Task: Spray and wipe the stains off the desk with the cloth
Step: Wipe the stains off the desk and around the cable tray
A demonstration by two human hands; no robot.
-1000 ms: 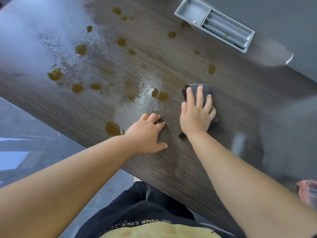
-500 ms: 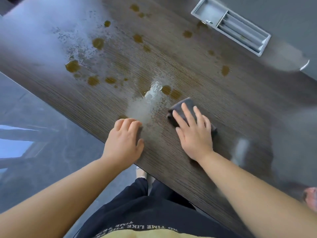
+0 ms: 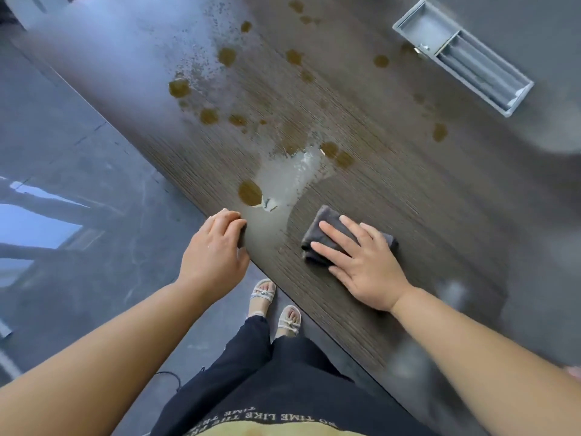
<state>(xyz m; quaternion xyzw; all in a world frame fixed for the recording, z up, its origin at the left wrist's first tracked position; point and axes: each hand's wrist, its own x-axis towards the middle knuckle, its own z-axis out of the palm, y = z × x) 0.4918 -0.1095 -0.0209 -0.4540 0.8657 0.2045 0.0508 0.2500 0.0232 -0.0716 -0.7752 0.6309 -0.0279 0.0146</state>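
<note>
Grey tray (image 3: 462,55) beyond brown stains (image 3: 250,192)

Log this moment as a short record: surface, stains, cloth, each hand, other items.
surface: dark wood-grain desk, wet foamy patch near the front edge
stains: many brown spots unwiped, largest beside the foam
cloth: grey, folded, flat on the desk
right hand: open, pressing the cloth
left hand: resting on the desk edge
other: grey divided tray, far right
</note>
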